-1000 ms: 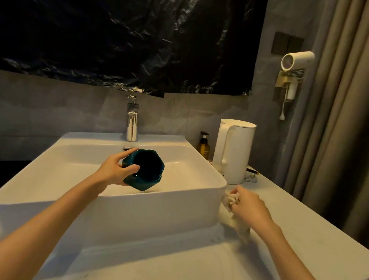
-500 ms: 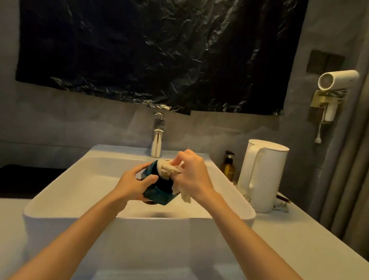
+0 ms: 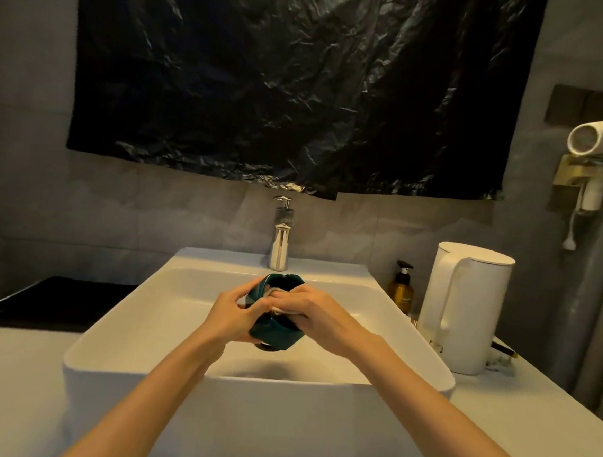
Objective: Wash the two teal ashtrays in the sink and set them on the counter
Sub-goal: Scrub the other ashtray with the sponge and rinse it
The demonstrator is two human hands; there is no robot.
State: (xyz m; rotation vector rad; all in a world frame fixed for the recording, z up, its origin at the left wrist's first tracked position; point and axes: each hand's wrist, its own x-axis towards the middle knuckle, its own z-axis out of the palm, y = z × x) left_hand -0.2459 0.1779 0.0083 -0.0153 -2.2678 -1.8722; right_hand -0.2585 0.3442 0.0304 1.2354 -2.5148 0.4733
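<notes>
A teal ashtray is held over the white sink basin, tilted with its opening facing away from me. My left hand grips its left side. My right hand holds a pale cloth and presses it into the ashtray's bowl. Only a small patch of the cloth shows between the fingers. I see only one ashtray in this view.
A chrome faucet stands behind the basin. On the counter to the right are a white kettle and an amber pump bottle. A black tray lies on the left. A hair dryer hangs on the right wall.
My right hand lifted the cloth from the counter beside the basin, brought it to the ashtray and now pushes it inside. The ashtray has tipped away from me.
</notes>
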